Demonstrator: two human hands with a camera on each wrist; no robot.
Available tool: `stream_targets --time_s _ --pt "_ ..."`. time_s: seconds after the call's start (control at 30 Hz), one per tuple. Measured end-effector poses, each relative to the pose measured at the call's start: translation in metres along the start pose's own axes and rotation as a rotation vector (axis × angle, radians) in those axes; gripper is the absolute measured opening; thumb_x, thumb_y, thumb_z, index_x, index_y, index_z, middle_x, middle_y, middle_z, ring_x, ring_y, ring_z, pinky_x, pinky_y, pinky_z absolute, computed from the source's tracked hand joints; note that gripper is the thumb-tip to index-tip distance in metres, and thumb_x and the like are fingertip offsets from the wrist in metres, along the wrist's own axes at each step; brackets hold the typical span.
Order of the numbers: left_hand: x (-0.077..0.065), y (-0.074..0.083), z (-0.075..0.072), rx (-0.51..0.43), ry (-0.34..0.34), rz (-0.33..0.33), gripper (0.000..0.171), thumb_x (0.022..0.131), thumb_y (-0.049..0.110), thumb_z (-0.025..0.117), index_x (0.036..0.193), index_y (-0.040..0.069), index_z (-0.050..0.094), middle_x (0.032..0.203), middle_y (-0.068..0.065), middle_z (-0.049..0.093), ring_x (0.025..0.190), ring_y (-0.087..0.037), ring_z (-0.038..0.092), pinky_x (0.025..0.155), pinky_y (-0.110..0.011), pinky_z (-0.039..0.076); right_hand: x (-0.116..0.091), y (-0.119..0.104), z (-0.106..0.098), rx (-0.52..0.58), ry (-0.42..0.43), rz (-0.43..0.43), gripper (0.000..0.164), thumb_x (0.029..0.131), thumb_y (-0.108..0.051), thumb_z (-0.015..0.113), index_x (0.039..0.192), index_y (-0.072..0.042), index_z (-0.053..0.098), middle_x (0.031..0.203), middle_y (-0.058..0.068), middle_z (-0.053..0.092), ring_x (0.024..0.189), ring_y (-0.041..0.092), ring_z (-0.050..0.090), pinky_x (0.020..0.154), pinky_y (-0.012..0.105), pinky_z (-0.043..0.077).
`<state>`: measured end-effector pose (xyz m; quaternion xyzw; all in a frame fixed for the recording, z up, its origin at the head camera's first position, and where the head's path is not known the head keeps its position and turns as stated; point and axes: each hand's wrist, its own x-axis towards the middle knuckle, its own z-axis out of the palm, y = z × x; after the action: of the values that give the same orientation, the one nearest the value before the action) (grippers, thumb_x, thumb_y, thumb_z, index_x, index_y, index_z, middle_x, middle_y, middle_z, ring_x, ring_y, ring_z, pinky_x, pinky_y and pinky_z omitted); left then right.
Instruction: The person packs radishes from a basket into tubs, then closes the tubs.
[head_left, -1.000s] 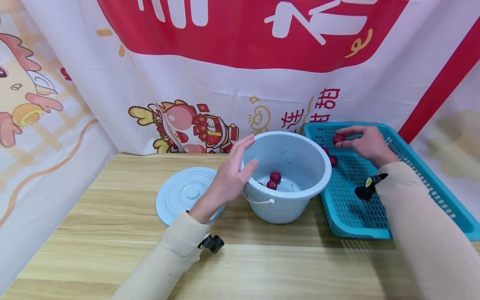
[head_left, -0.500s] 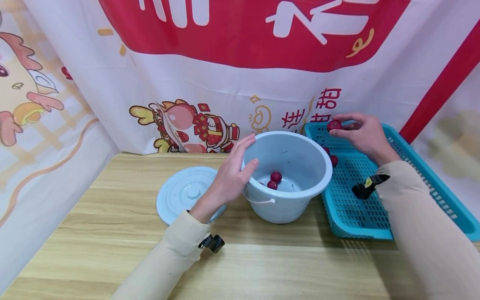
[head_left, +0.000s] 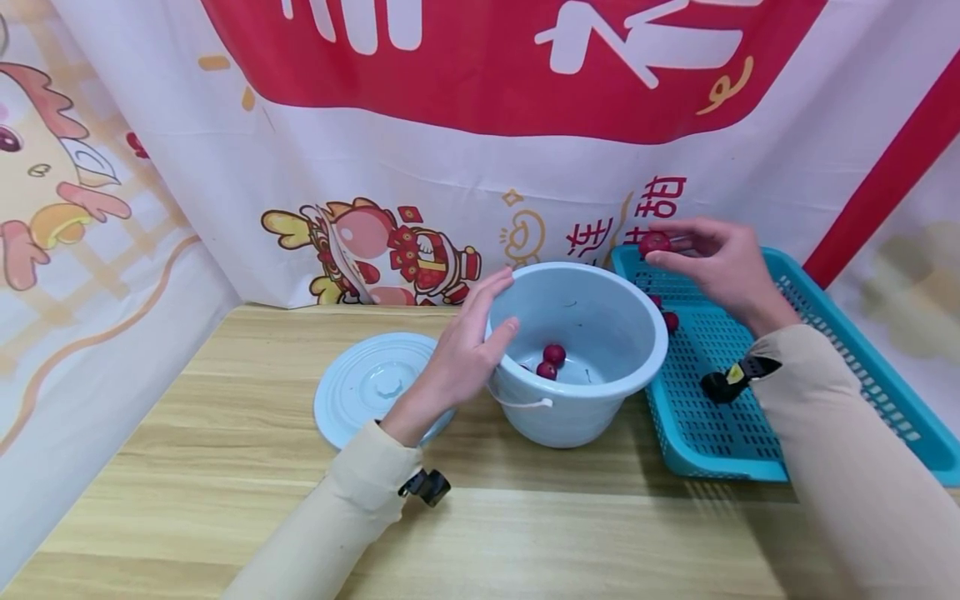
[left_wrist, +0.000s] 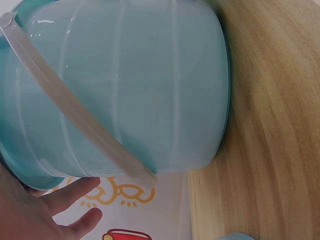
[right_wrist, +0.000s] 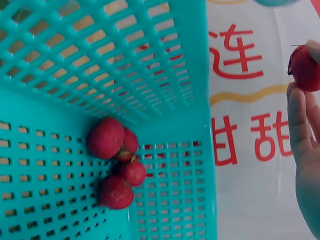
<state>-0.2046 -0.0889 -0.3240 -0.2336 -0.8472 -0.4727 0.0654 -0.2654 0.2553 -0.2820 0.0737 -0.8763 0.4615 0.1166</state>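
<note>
My right hand (head_left: pixel 726 265) pinches a small round red radish (head_left: pixel 655 243) between thumb and fingers, above the far left rim of the turquoise perforated basket (head_left: pixel 731 467). Several more red radishes (right_wrist: pixel 106 138) lie clustered in a corner of that basket in the right wrist view. To its left stands a light blue bucket (head_left: pixel 573 417), with a few radishes (head_left: pixel 554 355) and thin dark bits on its floor. My left hand (head_left: pixel 467 348) rests at the bucket's left rim, fingers extended. The bucket's white handle (left_wrist: pixel 80 110) hangs down its side.
A light blue round lid (head_left: pixel 360 387) lies on the wooden table (head_left: pixel 225 467) left of the bucket, partly behind the left forearm. A printed cloth (head_left: pixel 420 158) hangs close behind the basket and bucket.
My right hand has lifted the radish out of the basket and carried it up and left toward the bucket. My left hand stays at the bucket's rim.
</note>
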Motion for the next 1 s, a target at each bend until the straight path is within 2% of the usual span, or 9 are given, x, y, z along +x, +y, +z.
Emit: stream_targets --time_s 0.27,0.5,0.77,1.0 --pt "0.0 -0.001 0.0 0.002 0.001 0.003 0.064 0.106 0.038 0.046 0.166 0.017 0.035 0.175 0.011 0.027 0.163 -0.018 0.029 0.13 -0.058 0.03 -0.004 -0.012 0.008 0.042 -0.026 -0.076 0.06 0.09 -0.039 0.084 0.145 -0.027 0.065 0.138 -0.002 0.07 0.11 0.01 0.071 0.082 0.017 0.062" --pt "0.0 -0.001 0.0 0.004 -0.001 0.007 0.064 0.106 0.038 0.046 0.166 0.017 0.035 0.176 0.006 0.027 0.162 -0.019 0.029 0.13 -0.059 0.03 -0.008 -0.018 0.015 0.064 -0.062 -0.117 0.056 0.092 -0.037 0.083 0.143 -0.021 0.068 0.133 -0.007 0.073 0.108 0.009 0.073 0.085 0.019 0.063" --pt "0.0 -0.001 0.001 0.01 0.003 0.011 0.065 0.105 0.039 0.045 0.166 0.016 0.034 0.176 0.005 0.028 0.163 -0.018 0.029 0.13 -0.058 0.029 -0.014 -0.026 0.025 0.04 -0.092 -0.124 0.054 0.093 -0.039 0.081 0.142 -0.019 0.069 0.136 0.0 0.073 0.107 0.006 0.074 0.085 0.022 0.063" --pt "0.0 0.0 0.001 0.009 0.002 0.009 0.064 0.106 0.036 0.046 0.166 0.016 0.035 0.176 0.007 0.027 0.162 -0.019 0.029 0.13 -0.058 0.03 -0.013 -0.026 0.032 0.077 -0.13 -0.166 0.051 0.092 -0.029 0.084 0.14 -0.015 0.07 0.127 -0.005 0.076 0.102 0.007 0.076 0.084 0.02 0.063"
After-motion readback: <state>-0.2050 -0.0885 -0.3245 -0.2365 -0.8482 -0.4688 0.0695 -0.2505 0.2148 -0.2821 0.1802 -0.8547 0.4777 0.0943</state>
